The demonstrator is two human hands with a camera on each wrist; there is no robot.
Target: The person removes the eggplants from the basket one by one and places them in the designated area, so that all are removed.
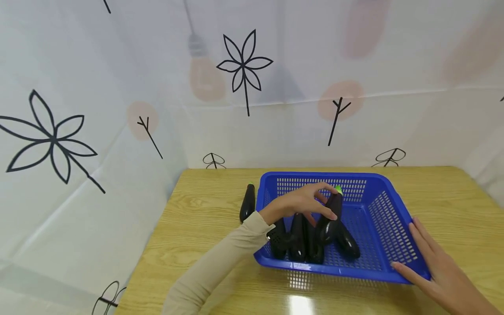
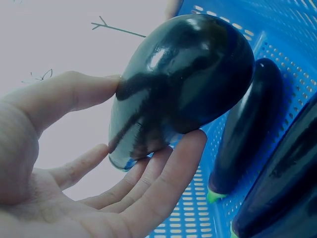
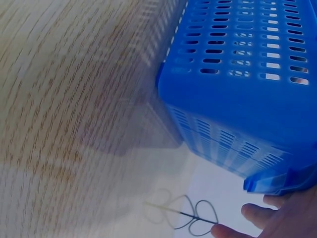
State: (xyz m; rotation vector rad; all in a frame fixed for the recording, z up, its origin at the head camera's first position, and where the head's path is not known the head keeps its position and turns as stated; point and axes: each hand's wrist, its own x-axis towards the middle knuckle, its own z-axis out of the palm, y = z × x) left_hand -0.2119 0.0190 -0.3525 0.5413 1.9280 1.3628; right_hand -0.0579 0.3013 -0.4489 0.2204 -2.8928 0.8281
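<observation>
My left hand [image 1: 307,202] reaches over the blue plastic basket [image 1: 327,176] and holds a dark, glossy eggplant [image 1: 330,228] between thumb and fingers. In the left wrist view, the rounded end of that eggplant [image 2: 188,74] fills the middle, and the fingertips press against its narrower part. Below and around it, several other eggplants [image 1: 297,245] lie side by side in the basket's left and middle part. At the basket's right front corner, my right hand [image 1: 442,267] grips the rim, thumb over the front edge and fingers along the side. The right wrist view shows only some fingertips [image 3: 257,215] near the rim.
One more eggplant [image 1: 247,203] lies on the wooden table [image 1: 197,218], just outside the basket's left wall. A patterned white cloth [image 1: 283,131] hangs behind the table and along its sides.
</observation>
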